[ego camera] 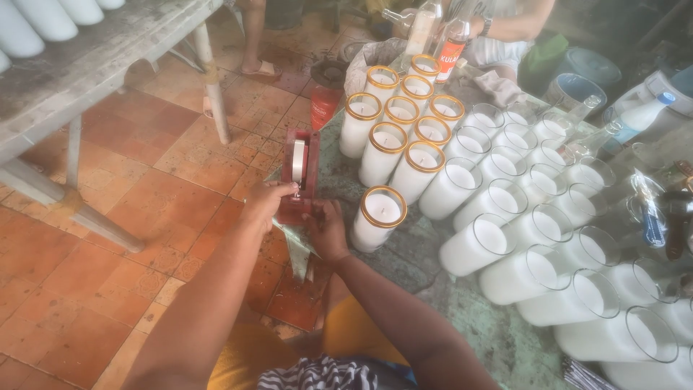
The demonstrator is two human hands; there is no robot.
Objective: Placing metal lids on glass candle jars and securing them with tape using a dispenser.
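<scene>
Red dispenser (301, 177) at table (404, 263) edge; left hand (267, 201) pinches tape (297, 163) end; right hand (327, 230) grips dispenser base, beside candle (378, 217).

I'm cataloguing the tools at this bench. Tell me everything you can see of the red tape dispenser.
The red tape dispenser is a narrow, box-like frame, seemingly plastic, holding a pale roll of tape upright in its middle. It lies lengthwise at the worktable's left edge, beside a gold-rimmed glass candle. The left hand grips its near end from the left; the right hand touches it from below.
</scene>
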